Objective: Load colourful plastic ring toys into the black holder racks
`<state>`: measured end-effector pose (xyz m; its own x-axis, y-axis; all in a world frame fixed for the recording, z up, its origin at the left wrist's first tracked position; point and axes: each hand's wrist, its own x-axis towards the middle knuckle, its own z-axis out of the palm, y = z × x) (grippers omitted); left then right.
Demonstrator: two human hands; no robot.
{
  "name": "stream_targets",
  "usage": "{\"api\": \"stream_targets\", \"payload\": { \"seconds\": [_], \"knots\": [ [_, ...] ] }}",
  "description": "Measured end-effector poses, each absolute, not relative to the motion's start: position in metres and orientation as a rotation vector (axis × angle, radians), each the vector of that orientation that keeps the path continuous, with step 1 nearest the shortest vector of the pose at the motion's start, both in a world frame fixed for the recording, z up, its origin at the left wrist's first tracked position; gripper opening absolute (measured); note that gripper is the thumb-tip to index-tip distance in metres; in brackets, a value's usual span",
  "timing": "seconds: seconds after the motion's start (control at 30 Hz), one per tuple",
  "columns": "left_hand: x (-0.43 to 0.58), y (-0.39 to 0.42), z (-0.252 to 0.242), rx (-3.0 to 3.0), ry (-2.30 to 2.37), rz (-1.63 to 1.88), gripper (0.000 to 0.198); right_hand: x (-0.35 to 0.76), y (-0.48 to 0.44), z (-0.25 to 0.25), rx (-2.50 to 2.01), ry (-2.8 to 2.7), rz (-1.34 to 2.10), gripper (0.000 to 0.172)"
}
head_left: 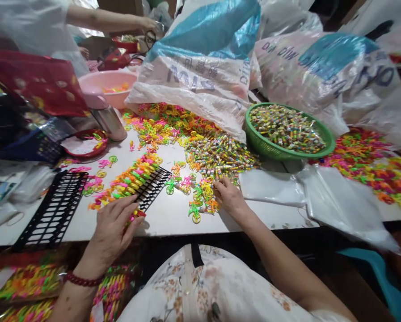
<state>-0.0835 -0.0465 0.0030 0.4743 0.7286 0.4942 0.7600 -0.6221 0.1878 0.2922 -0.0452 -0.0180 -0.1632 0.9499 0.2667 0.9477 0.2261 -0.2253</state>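
My left hand [115, 223], with a dark red bead bracelet at the wrist, rests at the near end of a black rack [153, 188] lined with colourful plastic pieces [136, 174]. Its fingers are spread, the thumb near a small red piece. My right hand [229, 194] is closed in a pinch at the right side of a small group of bright plastic figures [200, 199]; what its fingertips hold is too small to make out. Beyond it lies a heap of small striped wrapped tubes [223, 154]. More neon pieces [176, 120] are piled behind.
A green basket [287, 154] of wrapped tubes stands right of the heap. Clear plastic bags [274, 188] lie at the right. Another black rack [52, 210] and a red dish [89, 152] are at the left. Big sacks [200, 67] stand behind; a person's arm [109, 20] reaches in.
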Motion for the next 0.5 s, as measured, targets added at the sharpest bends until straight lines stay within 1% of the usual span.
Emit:
{"api": "stream_targets", "payload": {
  "seconds": [0.13, 0.27, 0.33, 0.4, 0.5],
  "knots": [
    [-0.073, -0.048, 0.013, -2.635, -1.268, -0.746, 0.042, 0.293, -0.037, -0.02, -1.771, -2.253, -0.07, 0.017],
    [-0.066, -0.043, 0.02, -2.649, -1.312, -0.723, 0.041, 0.286, -0.034, -0.008, -1.709, -2.199, -0.004, 0.022],
    [-0.065, -0.041, 0.02, -2.648, -1.389, -0.737, 0.042, 0.267, -0.033, -0.001, -1.652, -2.061, 0.159, 0.029],
    [-0.065, -0.04, 0.02, -2.644, -1.467, -0.76, 0.044, 0.236, -0.032, 0.004, -1.55, -1.935, 0.434, 0.032],
    [-0.065, -0.04, 0.019, -2.643, -1.537, -0.756, 0.049, 0.178, -0.027, 0.003, -1.35, -1.794, 0.887, 0.022]
  ]
}}
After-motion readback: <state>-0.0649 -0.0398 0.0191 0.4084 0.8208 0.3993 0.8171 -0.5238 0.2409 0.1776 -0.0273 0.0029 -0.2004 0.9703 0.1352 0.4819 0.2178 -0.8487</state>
